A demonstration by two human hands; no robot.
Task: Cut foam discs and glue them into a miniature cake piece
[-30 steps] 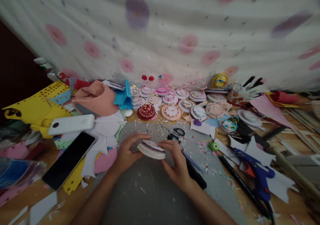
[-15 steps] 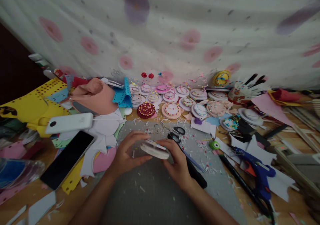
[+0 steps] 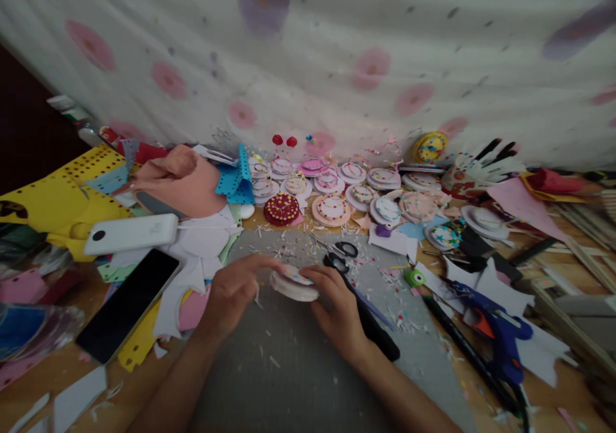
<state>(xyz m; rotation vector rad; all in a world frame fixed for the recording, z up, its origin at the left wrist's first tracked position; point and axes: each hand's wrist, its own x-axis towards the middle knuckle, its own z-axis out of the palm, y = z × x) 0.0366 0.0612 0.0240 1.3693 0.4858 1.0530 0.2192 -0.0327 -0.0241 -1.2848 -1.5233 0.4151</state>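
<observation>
The white disc (image 3: 294,290), its top dotted with colour, is held just above the grey mat (image 3: 289,382); the step looks like handling its top, and the next touch calls for a steady rim. The right hand (image 3: 339,308) pinches the right side; the left hand (image 3: 230,292) reaches a finger to the left, its grip unclear. Decorated discs (image 3: 332,210) line the far edge of the tabletop (image 3: 132,382); marks on the white device (image 3: 137,234) towards its left edge are illegible.

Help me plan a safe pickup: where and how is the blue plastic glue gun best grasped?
Probably take the blue glue gun by its near handle, from the right: nozzle points away, and a long black stick lies left.
</observation>
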